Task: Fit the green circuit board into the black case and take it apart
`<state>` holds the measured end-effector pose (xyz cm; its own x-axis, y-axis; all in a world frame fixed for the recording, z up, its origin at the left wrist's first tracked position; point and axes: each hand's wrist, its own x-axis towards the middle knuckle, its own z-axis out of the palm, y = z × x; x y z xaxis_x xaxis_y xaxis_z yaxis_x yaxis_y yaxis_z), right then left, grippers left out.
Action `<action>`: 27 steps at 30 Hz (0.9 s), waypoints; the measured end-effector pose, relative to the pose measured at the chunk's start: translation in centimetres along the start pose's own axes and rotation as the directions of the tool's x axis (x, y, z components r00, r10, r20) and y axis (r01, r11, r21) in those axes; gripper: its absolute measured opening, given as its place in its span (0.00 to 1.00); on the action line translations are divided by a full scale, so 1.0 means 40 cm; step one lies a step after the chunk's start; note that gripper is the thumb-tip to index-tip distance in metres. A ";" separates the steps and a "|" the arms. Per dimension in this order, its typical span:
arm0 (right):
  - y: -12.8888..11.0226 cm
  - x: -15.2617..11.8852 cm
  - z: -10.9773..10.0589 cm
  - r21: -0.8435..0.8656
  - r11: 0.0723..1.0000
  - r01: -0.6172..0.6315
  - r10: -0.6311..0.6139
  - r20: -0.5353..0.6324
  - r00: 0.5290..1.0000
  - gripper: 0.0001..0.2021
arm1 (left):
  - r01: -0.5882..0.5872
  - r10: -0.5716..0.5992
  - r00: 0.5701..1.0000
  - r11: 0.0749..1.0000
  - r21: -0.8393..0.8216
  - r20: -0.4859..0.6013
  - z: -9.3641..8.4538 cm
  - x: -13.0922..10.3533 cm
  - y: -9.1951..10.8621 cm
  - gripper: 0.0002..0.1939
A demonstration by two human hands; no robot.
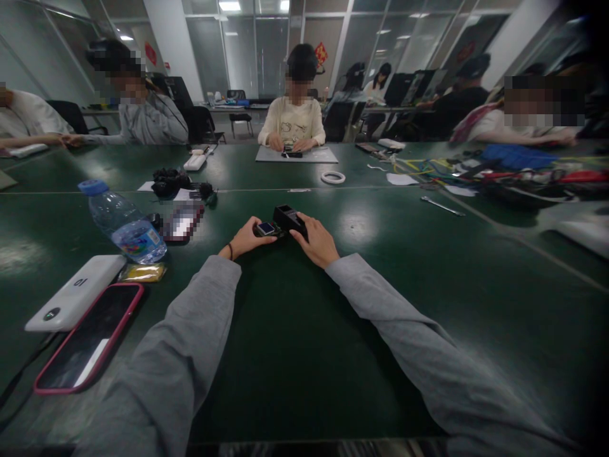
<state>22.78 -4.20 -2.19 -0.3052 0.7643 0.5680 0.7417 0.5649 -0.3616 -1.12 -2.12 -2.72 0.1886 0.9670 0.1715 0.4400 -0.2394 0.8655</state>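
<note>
My left hand [250,238] is closed around a small circuit board with a little screen [265,228], thumb along its near edge. In my right hand [318,241] is a black rectangular plastic case [287,218], gripped at its right end and tilted. The board and the case meet or nearly meet in front of me, just above the green table; whether they touch I cannot tell. Fine details of the board are too small to make out.
On the left are a water bottle [128,225], a white power bank [78,292], a pink-cased phone [90,339] and a yellow packet [143,273]. A tape roll [332,178], a wrench [442,206] and tangled cables [476,166] lie farther off. A person [292,120] sits opposite.
</note>
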 end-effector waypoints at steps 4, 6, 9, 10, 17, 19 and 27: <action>-0.002 -0.001 0.000 0.004 1.000 0.001 -0.001 0.000 1.000 0.26 | 0.008 -0.008 1.000 1.000 0.014 -0.004 0.001 0.002 -0.001 0.28; -0.001 -0.002 0.001 0.007 1.000 0.010 -0.010 -0.007 1.000 0.25 | 0.003 -0.003 1.000 1.000 0.010 -0.005 0.001 0.002 -0.002 0.28; 0.000 -0.003 0.004 0.011 1.000 0.026 -0.026 -0.009 1.000 0.26 | -0.010 0.010 1.000 1.000 -0.007 -0.009 0.001 0.002 -0.005 0.28; 0.001 -0.004 0.004 0.012 0.999 0.030 -0.030 -0.008 1.000 0.27 | -0.013 0.013 1.000 1.000 -0.012 -0.008 0.001 0.002 -0.007 0.28; 0.004 -0.003 0.007 0.033 0.999 0.032 -0.032 0.000 0.999 0.27 | -0.020 0.020 1.000 1.000 0.022 -0.017 0.002 0.005 -0.015 0.28; 0.007 -0.003 0.009 0.035 0.999 0.031 -0.031 0.003 1.000 0.27 | -0.020 0.020 1.000 1.000 0.016 -0.012 0.002 0.005 -0.015 0.28; -0.001 -0.003 0.000 0.025 0.998 0.064 -0.063 -0.008 0.998 0.27 | -0.021 0.021 1.000 0.999 -0.037 -0.010 0.002 0.010 -0.022 0.27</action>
<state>22.80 -4.31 -2.25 -0.3466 0.7243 0.5960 0.7055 0.6201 -0.3433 -1.35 -1.55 -3.46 0.1888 0.9626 0.1945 0.4035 -0.2566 0.8783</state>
